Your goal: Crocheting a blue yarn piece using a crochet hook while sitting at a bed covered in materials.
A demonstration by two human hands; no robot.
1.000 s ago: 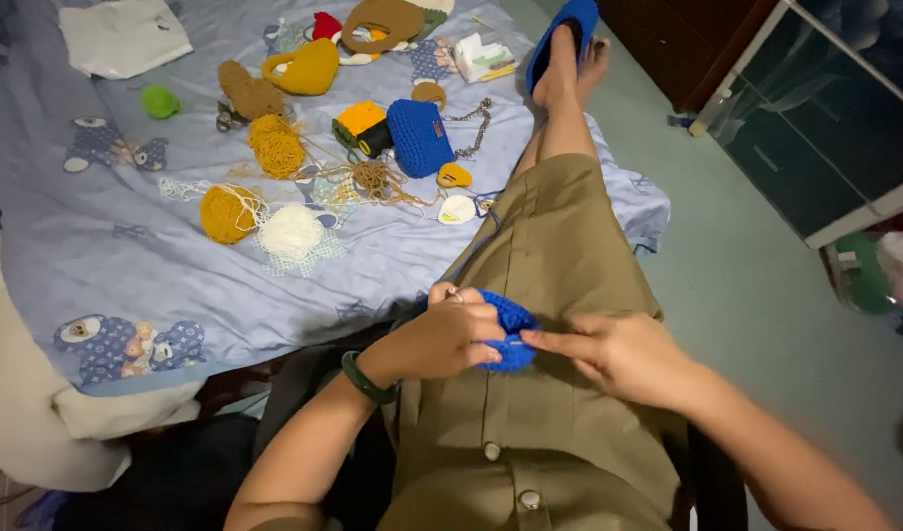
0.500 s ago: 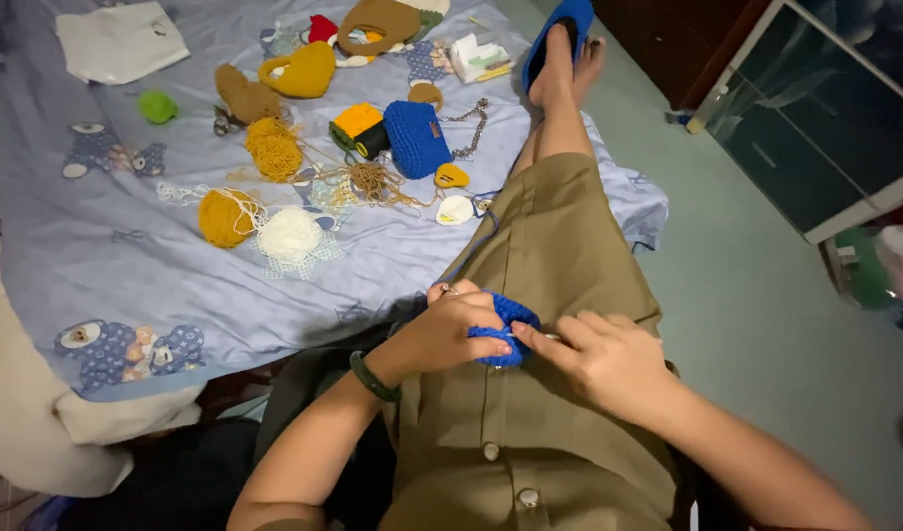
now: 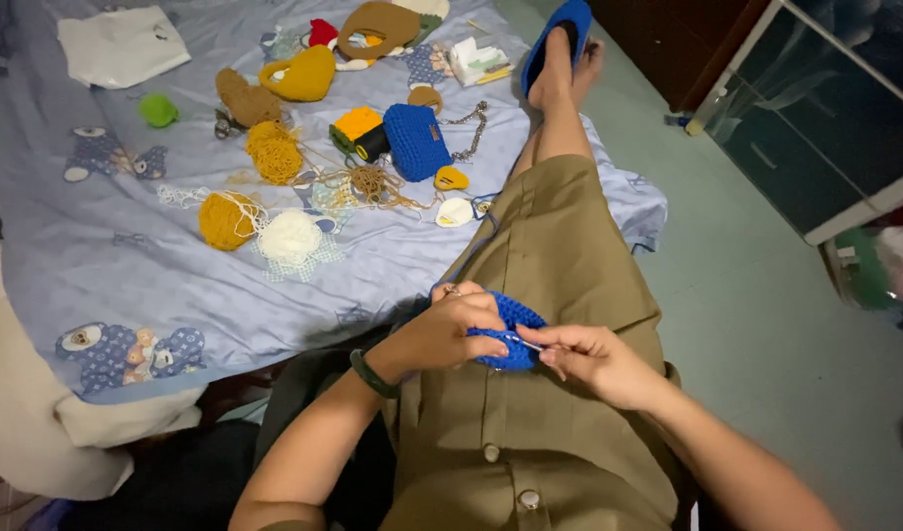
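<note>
My left hand (image 3: 445, 331) grips a small blue crocheted piece (image 3: 515, 320) over my lap, with a dark band on its wrist. Just right of it, my right hand (image 3: 591, 358) pinches a thin metal crochet hook (image 3: 526, 343) whose tip goes into the blue piece. A blue yarn strand (image 3: 474, 246) runs from the piece up toward the bed. Both hands rest above my olive-green clothing (image 3: 560, 275).
A pale blue bedsheet (image 3: 107, 246) on the left holds yellow yarn balls (image 3: 224, 219), a white yarn ball (image 3: 289, 236), a blue crocheted purse (image 3: 417, 141), a yellow heart-shaped bag (image 3: 299, 74) and other small items. My foot in a blue slipper (image 3: 557, 39) rests on the bed. A glass-door cabinet (image 3: 825, 108) stands at right.
My right hand has drawn slightly right and back from the blue piece, showing the hook. My left hand keeps hold of the piece.
</note>
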